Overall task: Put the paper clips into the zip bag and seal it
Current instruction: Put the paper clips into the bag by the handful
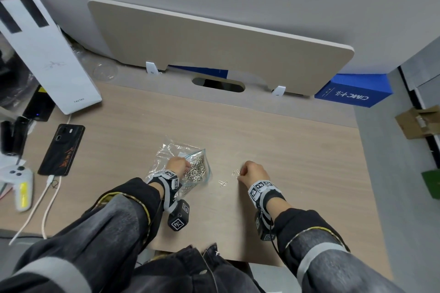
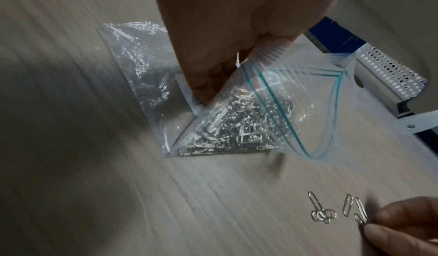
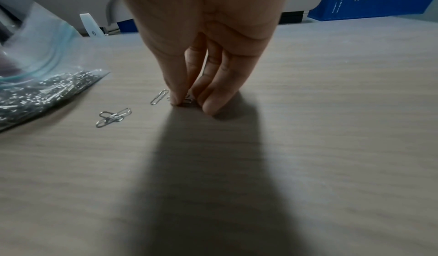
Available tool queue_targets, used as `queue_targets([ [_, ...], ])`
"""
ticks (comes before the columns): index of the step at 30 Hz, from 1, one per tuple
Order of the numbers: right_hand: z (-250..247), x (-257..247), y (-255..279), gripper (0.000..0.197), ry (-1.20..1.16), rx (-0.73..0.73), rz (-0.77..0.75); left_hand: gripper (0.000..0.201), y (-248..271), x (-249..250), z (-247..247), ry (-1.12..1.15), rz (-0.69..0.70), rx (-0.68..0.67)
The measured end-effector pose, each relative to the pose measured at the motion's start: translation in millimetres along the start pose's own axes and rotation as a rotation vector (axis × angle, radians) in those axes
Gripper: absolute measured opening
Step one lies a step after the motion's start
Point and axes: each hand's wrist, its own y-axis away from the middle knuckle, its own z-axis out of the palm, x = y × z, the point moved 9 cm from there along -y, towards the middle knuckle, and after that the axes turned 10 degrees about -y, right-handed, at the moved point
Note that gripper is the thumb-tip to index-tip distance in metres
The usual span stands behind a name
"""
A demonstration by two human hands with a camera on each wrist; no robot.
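In the head view the left hand [image 1: 176, 166] covers part of the zip bag [image 1: 198, 169], so its grip on the rim cannot be read there. The paper clips [image 1: 223, 182] loose on the counter [image 1: 285, 150] are too small there to count. In the right wrist view the fingertips [image 3: 176, 100] of the right hand [image 3: 203, 54] hide most of one clip [image 3: 187, 101], and the left edge cuts off the bag. In the left wrist view the right hand is cut off at the corner.

A clear zip bag [image 2: 279, 110] with a teal seal strip lies open-mouthed, heaped with silver paper clips [image 2: 239, 129]; loose clips [image 3: 113, 117] (a few, some overlapping) lie just beside it.
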Motion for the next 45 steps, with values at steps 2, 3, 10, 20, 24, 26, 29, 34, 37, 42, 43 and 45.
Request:
queue_targets([
  [2,-2.8,-0.2,0.0,0.020,0.006,0.024,-0.010,0.031,2.0,0.4,-0.5,0.001,-0.004,-0.001],
  [3,-3.6,-1.1,0.3,0.020,0.019,0.031,-0.017,0.031,3.2,0.8,-0.3,0.000,-0.005,-0.004],
  [10,-2.5,-8.1,-3.5,0.007,0.093,0.043,-0.010,0.031,19.8,8.9,-2.6,-0.005,0.033,-0.010],
  [20,3.8,-11.3,-1.1,0.015,0.113,-0.015,0.016,0.029,23.7,9.9,-2.8,-0.028,0.031,-0.021],
  [24,8.0,-11.1,2.7,0.011,0.016,-0.084,0.024,0.029,16.6,9.0,-2.6,-0.027,0.035,-0.018],
  [26,8.1,-23.0,2.6,0.013,-0.106,-0.080,-0.001,0.029,20.2,11.4,-3.6,-0.070,0.047,-0.013],
  [29,12.0,-65.2,4.1,0.021,-0.220,-0.089,-0.135,0.030,11.5,6.7,-0.1,-0.076,0.045,-0.038],
  [34,35.2,-122.0,15.1,0.011,-0.222,-0.151,-0.277,0.030,19.8,10.6,-5.9,-0.058,0.053,-0.007],
  [37,39.1,-125.1,16.7,0.007,-0.207,-0.132,-0.317,0.028,29.1,12.3,-8.6,0.005,0.046,0.003],
  [42,0.7,-77.8,4.1,0.013,-0.306,0.086,-0.188,0.031,29.8,12.8,-5.0,-0.062,0.030,-0.031],
  [43,-4.3,-62.0,2.2,0.013,-0.264,0.111,-0.121,0.031,26.3,11.4,-3.8,-0.061,0.021,-0.040],
  [45,-8.5,-31.6,1.9,0.012,-0.125,0.112,0.019,0.032,18.2,8.7,-0.8,-0.062,0.006,-0.060],
])
